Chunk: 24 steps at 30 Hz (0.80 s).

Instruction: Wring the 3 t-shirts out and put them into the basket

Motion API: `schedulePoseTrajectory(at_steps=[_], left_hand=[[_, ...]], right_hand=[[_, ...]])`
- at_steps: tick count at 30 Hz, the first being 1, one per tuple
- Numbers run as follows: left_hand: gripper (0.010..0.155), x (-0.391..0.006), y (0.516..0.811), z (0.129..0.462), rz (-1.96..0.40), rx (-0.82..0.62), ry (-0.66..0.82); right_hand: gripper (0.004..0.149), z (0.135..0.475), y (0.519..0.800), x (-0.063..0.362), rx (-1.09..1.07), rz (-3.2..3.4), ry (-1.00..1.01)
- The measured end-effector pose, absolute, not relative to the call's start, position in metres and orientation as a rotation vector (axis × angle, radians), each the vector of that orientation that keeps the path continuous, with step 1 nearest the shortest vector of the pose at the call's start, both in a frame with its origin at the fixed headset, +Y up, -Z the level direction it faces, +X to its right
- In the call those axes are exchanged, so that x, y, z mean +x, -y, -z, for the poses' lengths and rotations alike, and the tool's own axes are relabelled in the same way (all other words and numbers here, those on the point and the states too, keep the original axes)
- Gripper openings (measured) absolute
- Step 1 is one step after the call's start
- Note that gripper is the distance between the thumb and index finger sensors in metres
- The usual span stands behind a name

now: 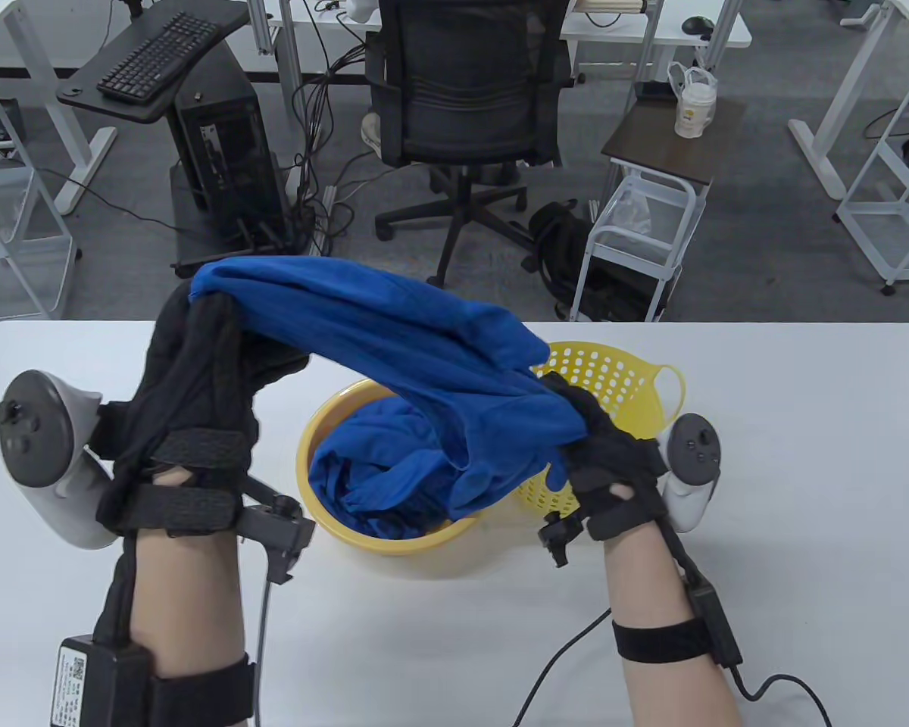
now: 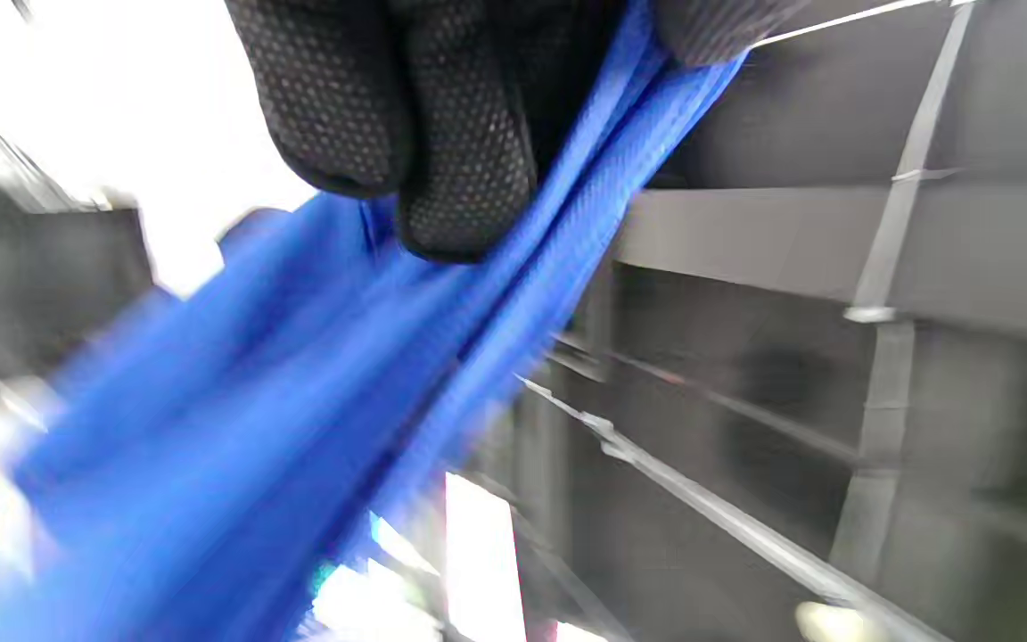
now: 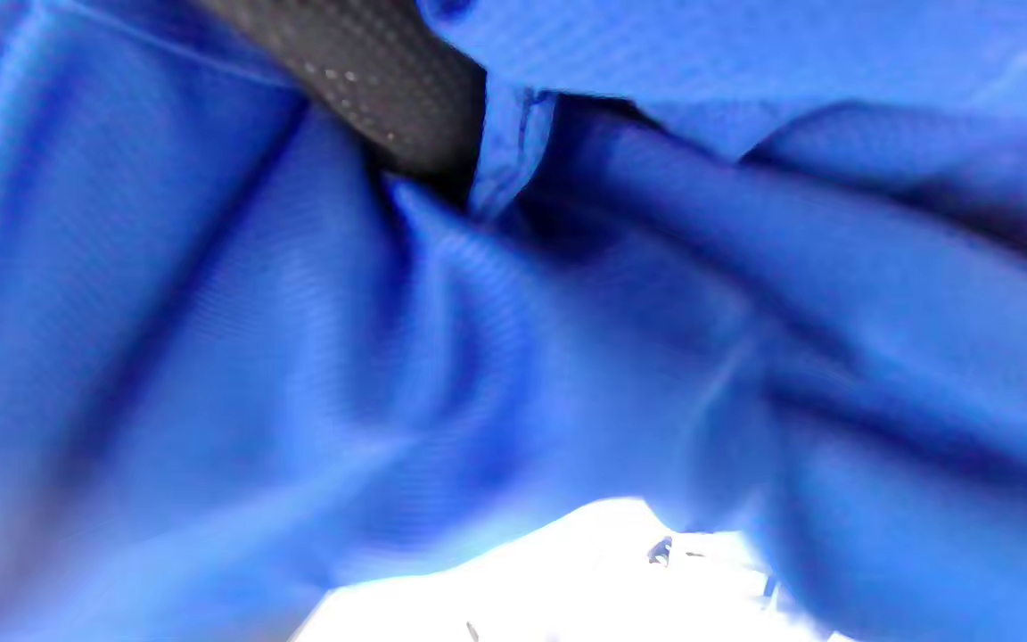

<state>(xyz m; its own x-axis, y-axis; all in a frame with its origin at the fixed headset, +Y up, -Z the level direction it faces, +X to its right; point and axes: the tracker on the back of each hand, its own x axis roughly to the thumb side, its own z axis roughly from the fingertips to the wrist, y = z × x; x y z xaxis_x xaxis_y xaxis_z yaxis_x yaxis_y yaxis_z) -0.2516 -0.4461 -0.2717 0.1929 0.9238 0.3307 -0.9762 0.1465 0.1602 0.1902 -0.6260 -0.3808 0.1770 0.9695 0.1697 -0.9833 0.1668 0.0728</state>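
Shirt status: one blue t-shirt [image 1: 394, 333] is held in the air, stretched betw. both hands above the surface [image 1: 803, 485]. Left hand [image 1: 197, 394] is raised at table view left, fingers curled round the shirt's upper end; left wrist view confirms gloved fingertips [image 2: 469, 178] clamped on bunched blue fabric. Right hand [image 1: 613, 469] sits lower, at table view right, fingers curled round the shirt's other end; right wrist view is filled w/ blue cloth, one black gloved finger [image 3: 371, 80] pressed into it. Fabric runs diagonally from upper left down to lower right, w/ a loose fold hanging below the right hand's grip.

Yellow bowl [image 1: 326, 447] stands on the surface directly under the stretched shirt; more blue t-shirt fabric [image 1: 379, 469] lies bunched inside it. Count of shirts in the bowl cannot be told.

Yellow perforated basket [image 1: 613, 379] stands just beside the bowl, on its right and behind the right hand. Contents mostly hidden by shirt and hand.

Beyond the surface's far edge: black office chair [image 1: 462, 91], PC tower [image 1: 227, 144], keyboard [image 1: 159, 57].
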Motion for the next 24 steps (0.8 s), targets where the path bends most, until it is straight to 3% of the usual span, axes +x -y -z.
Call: schedulePoseTrajectory(at_steps=[1, 3, 4, 9, 11, 14, 16, 18, 20, 21, 23, 24], left_hand=[[0.043, -0.261, 0.467, 0.277, -1.191, 0.353, -0.006], [0.051, -0.262, 0.499, 0.287, -0.993, 0.294, -0.162], [0.062, -0.259, 0.511, 0.292, -0.973, 0.278, -0.169], [0.089, -0.207, 0.564, 0.323, -1.022, 0.075, 0.083], [0.101, -0.164, 0.578, 0.33, -0.802, -0.099, 0.214], [0.119, -0.109, 0.597, 0.335, -0.379, -0.25, 0.268], [0.127, -0.083, 0.612, 0.34, -0.282, -0.285, 0.288], [0.13, -0.068, 0.627, 0.345, -0.35, -0.289, 0.321], [0.121, -0.061, 0.639, 0.348, -0.539, -0.227, 0.355], [0.107, -0.061, 0.645, 0.35, -0.674, -0.186, 0.368], [0.065, -0.066, 0.655, 0.353, -0.951, -0.174, 0.354], [0.057, -0.073, 0.661, 0.356, -1.126, -0.186, 0.341]], right_hand=[[0.042, 0.378, 0.624, 0.197, 0.153, -1.3, 0.071], [0.042, 0.374, 0.62, 0.202, 0.138, -1.256, 0.07], [0.042, 0.373, 0.619, 0.204, 0.135, -1.247, 0.086], [0.043, 0.364, 0.606, 0.2, 0.169, -1.283, 0.127], [0.043, 0.36, 0.6, 0.195, 0.201, -1.253, 0.134], [0.043, 0.351, 0.588, 0.187, 0.287, -1.135, 0.079], [0.043, 0.344, 0.581, 0.18, 0.346, -1.043, 0.03], [0.043, 0.335, 0.575, 0.171, 0.389, -0.947, -0.024], [0.043, 0.327, 0.57, 0.161, 0.443, -0.881, -0.097], [0.043, 0.325, 0.569, 0.158, 0.447, -0.889, -0.091], [0.043, 0.325, 0.571, 0.154, 0.436, -0.898, -0.044], [0.043, 0.326, 0.571, 0.154, 0.431, -0.883, -0.027]])
